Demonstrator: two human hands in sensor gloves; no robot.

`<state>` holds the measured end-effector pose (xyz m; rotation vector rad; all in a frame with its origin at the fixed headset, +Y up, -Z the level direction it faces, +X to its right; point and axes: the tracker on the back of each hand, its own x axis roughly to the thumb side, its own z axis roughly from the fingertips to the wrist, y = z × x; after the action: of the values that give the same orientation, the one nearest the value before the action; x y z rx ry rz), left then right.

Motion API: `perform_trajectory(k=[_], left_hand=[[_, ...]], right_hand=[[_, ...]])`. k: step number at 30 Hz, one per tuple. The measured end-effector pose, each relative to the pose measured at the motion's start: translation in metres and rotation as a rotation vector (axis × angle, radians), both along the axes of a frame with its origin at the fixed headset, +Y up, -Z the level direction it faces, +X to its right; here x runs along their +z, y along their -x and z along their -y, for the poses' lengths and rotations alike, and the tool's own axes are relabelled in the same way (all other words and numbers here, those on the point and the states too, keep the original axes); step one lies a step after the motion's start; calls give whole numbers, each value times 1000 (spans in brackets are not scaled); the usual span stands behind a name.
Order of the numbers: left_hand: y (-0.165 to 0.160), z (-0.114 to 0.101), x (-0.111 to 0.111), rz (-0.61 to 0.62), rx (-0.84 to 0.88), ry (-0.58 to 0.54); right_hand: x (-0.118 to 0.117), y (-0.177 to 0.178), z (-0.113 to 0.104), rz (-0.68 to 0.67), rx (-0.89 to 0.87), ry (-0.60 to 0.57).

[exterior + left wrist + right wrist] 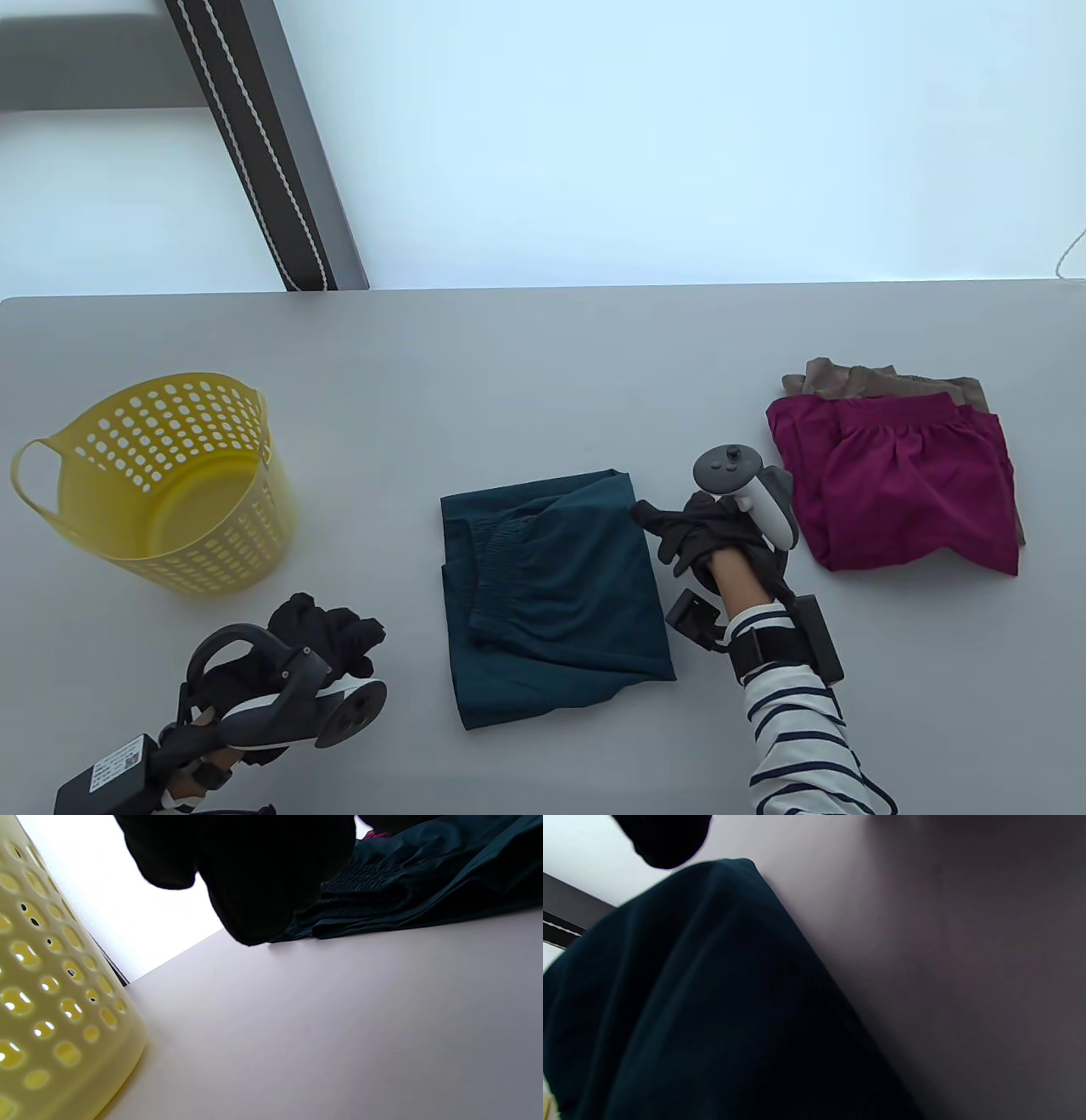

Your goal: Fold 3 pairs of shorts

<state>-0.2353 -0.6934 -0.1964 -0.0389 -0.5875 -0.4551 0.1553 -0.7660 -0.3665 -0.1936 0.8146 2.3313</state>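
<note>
left hand [327, 632] loosely curled, idle | right hand [704, 531] relaxed beside teal shorts [551, 586] (folded)

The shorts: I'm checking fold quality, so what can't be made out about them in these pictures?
- Tan shorts, table view: the magenta shorts lie on top, so only the far edge shows.
- Teal shorts, right wrist view: blurred and cut off by the edges; the folds are unreadable.
- Teal shorts, left wrist view: the left hand hides part of them.
- Right hand, table view: its tracker hides whether the fingertips touch the teal shorts.
</note>
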Motion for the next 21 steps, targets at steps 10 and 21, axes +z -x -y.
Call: perform_trajectory(k=[10, 21], left_hand=[[2, 5, -5, -17, -9, 36], [2, 3, -3, -6, -17, 44]], right_hand=[[-10, 53, 1, -70, 275, -235], [0, 54, -16, 2, 139, -302]])
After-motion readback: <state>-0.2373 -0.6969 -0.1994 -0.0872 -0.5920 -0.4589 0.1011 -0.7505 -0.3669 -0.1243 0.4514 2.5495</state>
